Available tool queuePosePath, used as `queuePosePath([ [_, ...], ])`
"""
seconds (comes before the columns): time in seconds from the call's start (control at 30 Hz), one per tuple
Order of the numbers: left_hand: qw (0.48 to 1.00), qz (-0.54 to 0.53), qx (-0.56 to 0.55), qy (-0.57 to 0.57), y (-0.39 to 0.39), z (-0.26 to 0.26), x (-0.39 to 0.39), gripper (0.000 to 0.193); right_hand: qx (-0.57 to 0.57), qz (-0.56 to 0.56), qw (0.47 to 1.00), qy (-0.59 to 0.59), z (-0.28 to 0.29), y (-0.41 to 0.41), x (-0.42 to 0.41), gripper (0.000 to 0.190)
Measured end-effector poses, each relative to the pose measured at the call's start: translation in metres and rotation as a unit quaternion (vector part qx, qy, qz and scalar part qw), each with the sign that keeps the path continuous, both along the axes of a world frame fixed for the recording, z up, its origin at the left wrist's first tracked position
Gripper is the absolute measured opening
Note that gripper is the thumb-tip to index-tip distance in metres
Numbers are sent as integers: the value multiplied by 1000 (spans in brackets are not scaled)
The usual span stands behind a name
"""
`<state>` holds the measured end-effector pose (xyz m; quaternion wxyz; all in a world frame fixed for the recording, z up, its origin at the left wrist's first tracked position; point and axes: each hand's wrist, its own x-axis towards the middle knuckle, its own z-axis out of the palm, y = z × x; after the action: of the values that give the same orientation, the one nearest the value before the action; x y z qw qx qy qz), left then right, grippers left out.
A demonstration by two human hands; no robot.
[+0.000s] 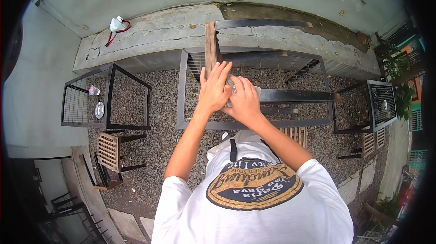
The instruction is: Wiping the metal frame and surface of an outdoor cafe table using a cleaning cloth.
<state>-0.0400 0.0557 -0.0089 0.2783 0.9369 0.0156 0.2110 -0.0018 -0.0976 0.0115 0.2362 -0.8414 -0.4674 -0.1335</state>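
Observation:
A wooden stool (211,46) with black legs lies on its side on a metal table with a wire-grid top (326,73). My left hand (215,89) is laid on the stool near its lower corner, fingers extended and pointing up and away. Close beside it, my right hand (244,99) has bent fingers on a greyish cloth (257,90), at the near black leg (296,96). Part of the cloth and the stool's corner are hidden under the hands.
Wire-topped tables stand at left (109,94) and right (371,107); the left one bears a cup (94,90) and a metal ashtray (99,110). Slatted stools (108,151) stand on gravel. A white mask with straps (118,25) lies on the concrete ledge (163,29).

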Motion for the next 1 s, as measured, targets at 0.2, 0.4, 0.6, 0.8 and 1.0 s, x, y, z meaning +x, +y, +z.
queuePosePath([
  [0.2,999,11,49,21,-8,2,2,71,-17,10,999,50,15,-38,9,65],
  [0.4,993,24,107,45,-9,2,0,69,-61,-69,992,86,47,-122,44,71],
  [0.6,991,26,130,16,-15,3,0,70,-44,-124,981,144,62,-172,75,72],
  [0.8,996,2,94,2,-14,2,1,69,-70,-40,991,110,50,-118,63,63],
  [1.0,998,-45,43,14,-6,8,8,68,-37,47,996,60,22,-42,34,56],
])
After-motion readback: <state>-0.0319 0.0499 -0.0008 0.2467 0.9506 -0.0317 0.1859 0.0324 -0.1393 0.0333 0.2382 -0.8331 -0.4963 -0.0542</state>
